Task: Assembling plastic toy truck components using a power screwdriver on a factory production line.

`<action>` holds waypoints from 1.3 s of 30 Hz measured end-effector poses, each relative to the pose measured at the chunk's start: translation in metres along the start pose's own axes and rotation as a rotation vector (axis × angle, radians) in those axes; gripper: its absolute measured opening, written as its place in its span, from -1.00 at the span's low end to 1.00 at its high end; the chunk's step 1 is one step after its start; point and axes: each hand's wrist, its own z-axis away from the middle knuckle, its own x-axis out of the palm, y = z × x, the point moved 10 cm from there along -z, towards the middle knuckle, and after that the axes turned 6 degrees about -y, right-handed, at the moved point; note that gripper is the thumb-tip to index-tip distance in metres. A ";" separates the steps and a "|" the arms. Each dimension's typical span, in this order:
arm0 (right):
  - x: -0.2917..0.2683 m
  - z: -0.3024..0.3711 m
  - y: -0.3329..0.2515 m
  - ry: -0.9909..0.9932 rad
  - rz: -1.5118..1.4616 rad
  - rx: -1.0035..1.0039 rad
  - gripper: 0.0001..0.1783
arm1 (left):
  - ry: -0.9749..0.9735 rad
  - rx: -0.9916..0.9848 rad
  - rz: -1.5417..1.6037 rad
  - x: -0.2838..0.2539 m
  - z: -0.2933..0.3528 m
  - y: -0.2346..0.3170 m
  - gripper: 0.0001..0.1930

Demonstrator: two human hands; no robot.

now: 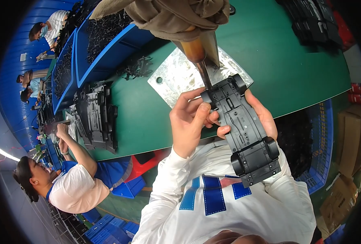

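Observation:
A black plastic toy car chassis (242, 126) is held tilted above the table's near edge, its far end raised toward the tool. My right hand (263, 116) grips it along the right side, partly hidden behind it. At its far left corner, my left hand (190, 122) is closed, with thumb and fingertips against the chassis; whether a small part is also pinched there I cannot tell. A power screwdriver (194, 51) wrapped in brown cloth hangs point down. Its metal bit (205, 77) reaches the far left corner of the chassis, near my left fingers.
A shiny metal plate (170, 77) lies on the green table (286, 69) under the tool. Blue bins (103, 49) of small black parts and stacked chassis (97, 118) stand left, more chassis (316, 20) far right. A blue crate (322, 142) is at right; a co-worker (75, 179) sits left.

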 end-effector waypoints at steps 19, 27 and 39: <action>-0.001 0.000 0.002 0.014 -0.006 0.042 -0.41 | 0.005 -0.004 0.009 -0.001 0.001 0.000 -0.57; 0.001 -0.001 0.001 -0.008 -0.006 0.006 -0.35 | 0.001 0.000 -0.022 -0.002 0.001 0.002 -0.58; -0.001 -0.001 0.002 0.015 0.038 0.029 -0.44 | 0.000 -0.004 0.001 -0.002 0.002 0.000 -0.58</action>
